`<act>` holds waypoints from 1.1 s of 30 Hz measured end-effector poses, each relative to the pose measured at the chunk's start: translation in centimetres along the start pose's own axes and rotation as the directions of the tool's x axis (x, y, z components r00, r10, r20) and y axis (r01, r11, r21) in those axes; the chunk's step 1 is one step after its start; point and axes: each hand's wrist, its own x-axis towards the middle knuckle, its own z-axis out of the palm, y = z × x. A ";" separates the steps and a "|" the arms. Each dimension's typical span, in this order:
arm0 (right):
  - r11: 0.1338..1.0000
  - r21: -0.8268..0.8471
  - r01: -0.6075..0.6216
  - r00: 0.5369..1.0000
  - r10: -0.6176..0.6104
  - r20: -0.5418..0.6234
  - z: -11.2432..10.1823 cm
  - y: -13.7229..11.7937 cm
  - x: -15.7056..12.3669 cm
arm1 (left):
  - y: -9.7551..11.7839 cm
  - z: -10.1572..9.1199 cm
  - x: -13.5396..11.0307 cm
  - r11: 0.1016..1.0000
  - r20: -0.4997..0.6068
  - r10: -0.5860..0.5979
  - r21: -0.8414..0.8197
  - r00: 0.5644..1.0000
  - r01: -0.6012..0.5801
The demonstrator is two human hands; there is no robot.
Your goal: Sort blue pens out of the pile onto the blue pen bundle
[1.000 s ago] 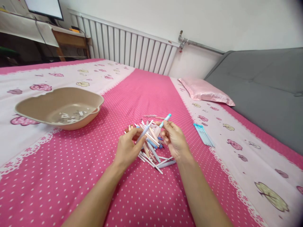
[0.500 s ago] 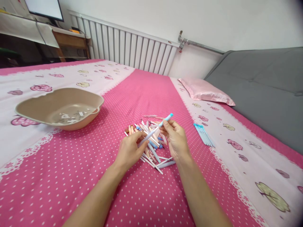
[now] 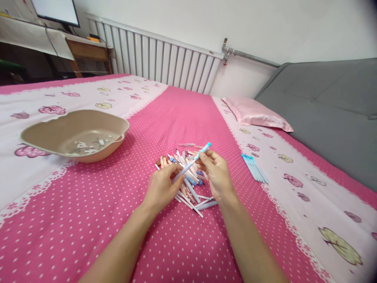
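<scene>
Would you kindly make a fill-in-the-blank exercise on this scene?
The left hand and right hand hold a slim pale pen, turquoise end nearer the ____ hand.
The beige plastic basin stands to the ____ of the heap of pastel pen parts.
Across the heap from the ____ lies a row of turquoise-tipped pale pens.
Near the grey padded headboard lies a pink satin ____.

Missing words: right; left; basin; pillow.

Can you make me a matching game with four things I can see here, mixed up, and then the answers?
1. Basin
2. Right hand
3. Pillow
4. Blue-topped pens

A. Pink, beside the gray headboard
B. Lined up side by side
C. Has small white pieces inside
D. Pinching a pen

Pairs: 1-C, 2-D, 3-A, 4-B
</scene>
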 end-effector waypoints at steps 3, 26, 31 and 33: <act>1.000 -0.016 -0.011 1.000 0.011 0.007 0.0 0.1 0.0 | -0.1 0.0 0.0 1.000 0.000 -0.001 -0.005 1.000 0.001; 0.998 -0.055 -0.005 0.998 0.009 0.065 0.4 0.2 -0.3 | -0.1 -0.1 0.0 1.000 -0.004 -0.002 -0.015 1.000 0.002; 0.998 -0.063 -0.014 0.997 0.018 0.072 0.5 0.0 -0.4 | 0.0 -0.1 -0.1 1.000 -0.009 -0.003 -0.013 1.000 0.003; 0.998 -0.069 -0.011 0.997 0.016 0.074 0.6 0.0 -0.5 | 0.0 -0.1 0.0 1.000 -0.013 -0.001 -0.009 1.000 0.001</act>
